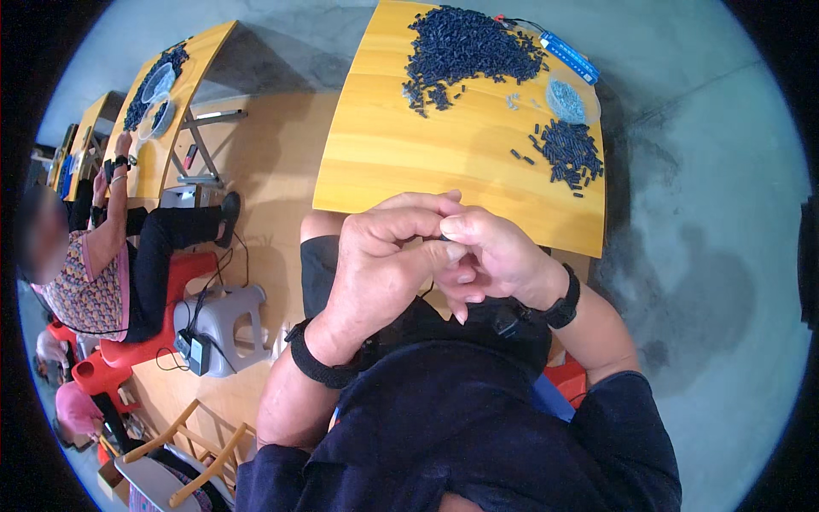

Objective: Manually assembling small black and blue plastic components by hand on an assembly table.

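Observation:
My left hand [375, 256] and my right hand [490, 256] are pressed together over my lap, just in front of the near edge of a yellow wooden table [384, 162]. Their fingertips pinch a small dark part [444, 240] that is mostly hidden between them. Each wrist wears a black band. On the far side of the table lies a big heap of small black cylindrical parts [469, 47]. A smaller heap of the same parts [570, 152] lies to the right, beside a clear round container [570, 98] holding small metal pieces.
A blue strip with wires [567, 55] lies at the table's far right corner. To my left a seated person [94, 264] works at another yellow table [166, 111] with black parts. A grey stool [226, 320] and red stools stand between us. Grey floor lies to the right.

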{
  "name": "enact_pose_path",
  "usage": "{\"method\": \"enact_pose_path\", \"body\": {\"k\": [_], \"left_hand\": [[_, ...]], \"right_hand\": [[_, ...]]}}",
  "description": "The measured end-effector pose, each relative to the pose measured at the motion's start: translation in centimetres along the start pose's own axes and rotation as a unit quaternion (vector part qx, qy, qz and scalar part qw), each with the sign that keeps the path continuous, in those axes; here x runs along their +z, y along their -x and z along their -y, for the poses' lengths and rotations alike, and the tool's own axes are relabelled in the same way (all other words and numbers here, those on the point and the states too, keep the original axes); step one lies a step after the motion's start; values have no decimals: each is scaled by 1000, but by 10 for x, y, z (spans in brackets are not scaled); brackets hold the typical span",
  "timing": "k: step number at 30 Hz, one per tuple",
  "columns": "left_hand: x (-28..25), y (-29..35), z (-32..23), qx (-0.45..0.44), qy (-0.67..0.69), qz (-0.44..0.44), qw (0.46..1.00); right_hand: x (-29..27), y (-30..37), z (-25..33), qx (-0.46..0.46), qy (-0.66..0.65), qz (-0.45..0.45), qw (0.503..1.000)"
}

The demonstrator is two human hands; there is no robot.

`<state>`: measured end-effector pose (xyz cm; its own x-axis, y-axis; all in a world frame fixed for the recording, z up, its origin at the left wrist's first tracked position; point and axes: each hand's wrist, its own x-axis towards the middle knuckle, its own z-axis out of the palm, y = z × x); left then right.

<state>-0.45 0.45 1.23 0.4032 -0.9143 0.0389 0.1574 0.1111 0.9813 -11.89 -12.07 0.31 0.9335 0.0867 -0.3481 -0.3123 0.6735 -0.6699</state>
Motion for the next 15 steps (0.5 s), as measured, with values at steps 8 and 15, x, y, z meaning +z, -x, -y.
{"method": "enact_pose_path", "body": {"k": [8, 15], "left_hand": [[-2, 0, 3, -88, 4, -26, 996], [13, -4, -13, -65, 41, -58, 995]], "right_hand": [[11, -10, -34, -50, -202, -27, 978], [1, -4, -15, -98, -163, 44, 981]]}}
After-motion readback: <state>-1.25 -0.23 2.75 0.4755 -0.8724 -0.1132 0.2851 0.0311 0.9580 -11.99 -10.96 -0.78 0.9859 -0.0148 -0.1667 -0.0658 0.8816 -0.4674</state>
